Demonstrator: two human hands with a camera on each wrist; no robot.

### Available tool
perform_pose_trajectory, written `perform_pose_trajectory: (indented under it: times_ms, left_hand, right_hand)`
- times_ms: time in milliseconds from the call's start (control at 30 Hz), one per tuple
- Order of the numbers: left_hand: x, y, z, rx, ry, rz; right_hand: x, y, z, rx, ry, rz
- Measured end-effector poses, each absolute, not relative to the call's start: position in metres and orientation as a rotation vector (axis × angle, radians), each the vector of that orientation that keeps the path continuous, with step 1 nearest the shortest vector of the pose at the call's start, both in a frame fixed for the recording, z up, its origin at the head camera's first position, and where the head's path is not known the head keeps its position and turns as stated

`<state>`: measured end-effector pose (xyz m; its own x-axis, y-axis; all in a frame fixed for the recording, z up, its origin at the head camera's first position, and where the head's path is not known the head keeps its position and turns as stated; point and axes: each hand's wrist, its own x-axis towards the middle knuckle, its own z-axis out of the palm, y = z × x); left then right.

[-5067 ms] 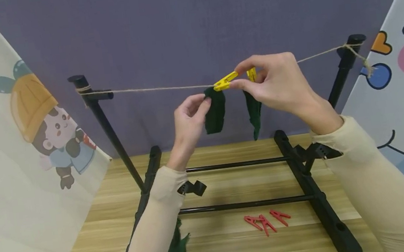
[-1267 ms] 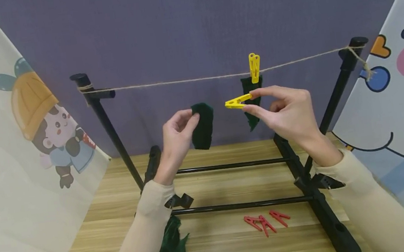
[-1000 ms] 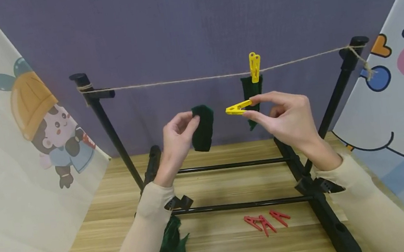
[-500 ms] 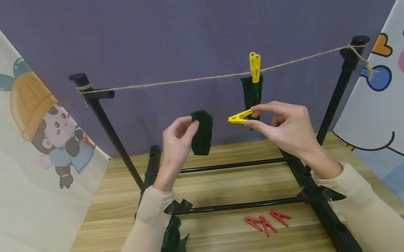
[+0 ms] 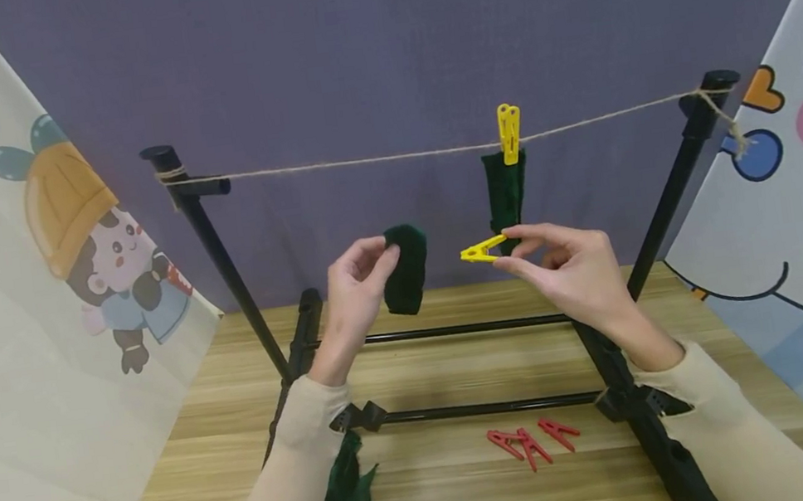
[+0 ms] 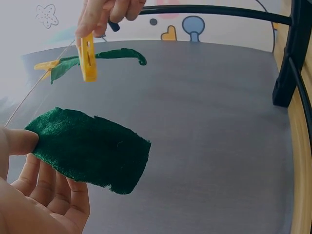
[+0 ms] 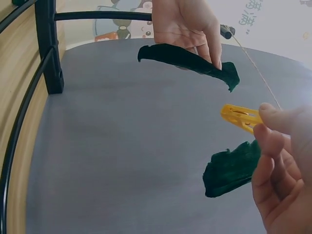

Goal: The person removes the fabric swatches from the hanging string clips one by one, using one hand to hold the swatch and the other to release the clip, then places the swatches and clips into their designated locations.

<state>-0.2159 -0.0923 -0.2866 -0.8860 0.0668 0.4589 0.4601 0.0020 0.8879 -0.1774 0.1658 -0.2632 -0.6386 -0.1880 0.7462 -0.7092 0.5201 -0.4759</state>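
My left hand (image 5: 356, 298) pinches a small dark green cloth piece (image 5: 407, 271) by its upper left edge, below the string (image 5: 360, 160). In the left wrist view this green cloth (image 6: 92, 151) lies flat-looking between thumb and fingers. Between thumb and fingertips my right hand (image 5: 577, 271) pinches a yellow clothespin (image 5: 483, 250), its tip pointing left toward the cloth, with a gap between them. Behind that hand, a second yellow clothespin (image 5: 510, 134) stands on the string, with another green cloth strip (image 5: 505, 188) hanging under it; the strip's lower end is partly hidden.
The string runs between two posts of a black frame (image 5: 222, 256) on a wooden table (image 5: 438, 488). Several red clothespins (image 5: 531, 445) lie near the front bar. More green cloth (image 5: 348, 491) lies by my left sleeve, which partly covers it. A purple backdrop (image 5: 377, 53) stands behind.
Earlier, the right hand's yellow clothespin and the green cloth met at the string. Both hands have since come down from it, each keeping its hold, and now stand apart, still lowering slightly.
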Motion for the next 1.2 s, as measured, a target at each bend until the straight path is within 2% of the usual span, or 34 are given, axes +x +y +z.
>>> perform_pose_trajectory:
  times_ms: [100,967,1200]
  left_hand:
    - [-0.207,-0.091,-0.281,-0.532,-2.020,-1.952]
    - [-0.206,-0.100,-0.306,-0.494,-2.097,-1.994]
    - [-0.221,-0.105,-0.340,-0.488,-2.100,-2.068]
  right_hand:
    - [-0.176,0.168,-0.268,0.719,-2.162,1.105]
    - [-0.171,0.184,-0.307,0.577,-2.369,1.446]
    - [-0.171,0.187,-0.322,0.566,-2.406,1.495]
